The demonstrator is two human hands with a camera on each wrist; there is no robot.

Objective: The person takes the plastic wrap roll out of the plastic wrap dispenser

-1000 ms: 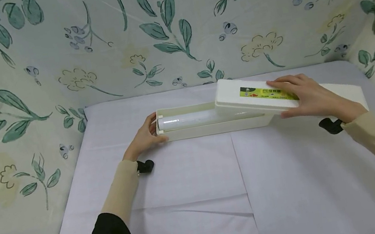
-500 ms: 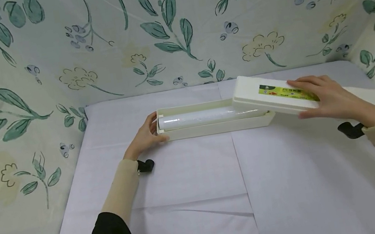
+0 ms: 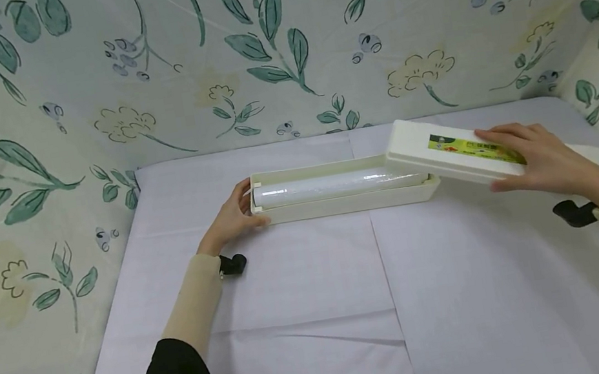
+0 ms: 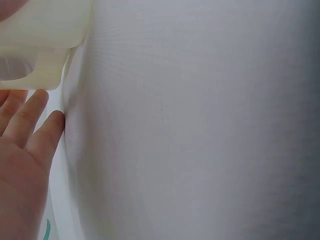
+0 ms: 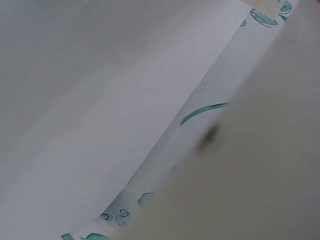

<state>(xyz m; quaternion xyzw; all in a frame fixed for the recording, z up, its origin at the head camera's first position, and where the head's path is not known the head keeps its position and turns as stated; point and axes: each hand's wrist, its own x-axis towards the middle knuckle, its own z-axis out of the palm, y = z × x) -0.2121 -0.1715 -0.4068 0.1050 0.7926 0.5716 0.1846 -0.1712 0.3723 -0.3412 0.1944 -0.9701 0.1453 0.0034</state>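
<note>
1. Stage: we judge the work to be part-way. The white lid [image 3: 449, 164] is off the long cream box base [image 3: 346, 205], and the two are not joined.
2. Location: the base sits on the cloth-covered tabletop [image 3: 302, 278], with a clear film roll [image 3: 334, 185], probably cling film, lying lengthwise inside it. We see no film drawn out over the walls.
3. Left hand [image 3: 231, 221]: holds the base's left end, thumb at the front corner, fingers round the end wall.
4. Right hand [image 3: 543, 165]: grips the lid across its width beside the yellow-green label [image 3: 470, 149]. The lid slants, its left end farther back, and seems raised off the tabletop.
5. Contact: in the head view the lid's left end overlaps the base's right back corner; we cannot tell whether they touch.
6. Left to do: the lid is neither set down nor seated. Whether it is coming off or going on, we cannot settle from this moment.
</note>
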